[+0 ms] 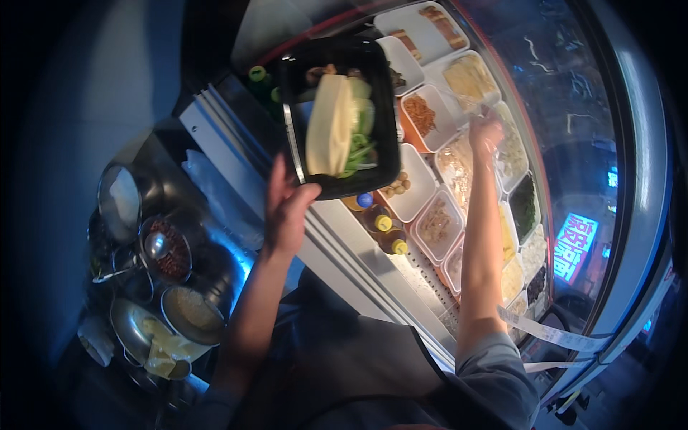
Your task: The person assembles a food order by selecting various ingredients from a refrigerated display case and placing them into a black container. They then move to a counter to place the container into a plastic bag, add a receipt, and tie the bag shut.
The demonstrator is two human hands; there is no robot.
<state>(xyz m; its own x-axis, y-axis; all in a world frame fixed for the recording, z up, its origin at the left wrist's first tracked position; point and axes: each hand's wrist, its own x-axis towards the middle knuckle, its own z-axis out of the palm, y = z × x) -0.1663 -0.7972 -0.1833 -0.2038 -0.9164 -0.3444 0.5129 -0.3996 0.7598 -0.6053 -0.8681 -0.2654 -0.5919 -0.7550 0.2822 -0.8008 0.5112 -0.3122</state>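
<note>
My left hand grips the lower left corner of a black plastic food tray, thumb over the rim. In the tray lie a long pale-yellow folded piece of food and green sliced vegetables, with darker pieces at the far end. My right hand, in a clear plastic glove, reaches over white tubs in a display case. It is close to a tub of pale-yellow sheets and a tub of whitish food. Its fingertips are blurred, so whether they hold anything is unclear. Orange-brown shreds fill a tub beside it.
Sauce bottles with yellow and blue caps stand along the case's near side. Curved glass bounds the far side, and printed paper slips hang by my right arm. Steel bowls, one with reddish-brown food and a ladle, stand at left.
</note>
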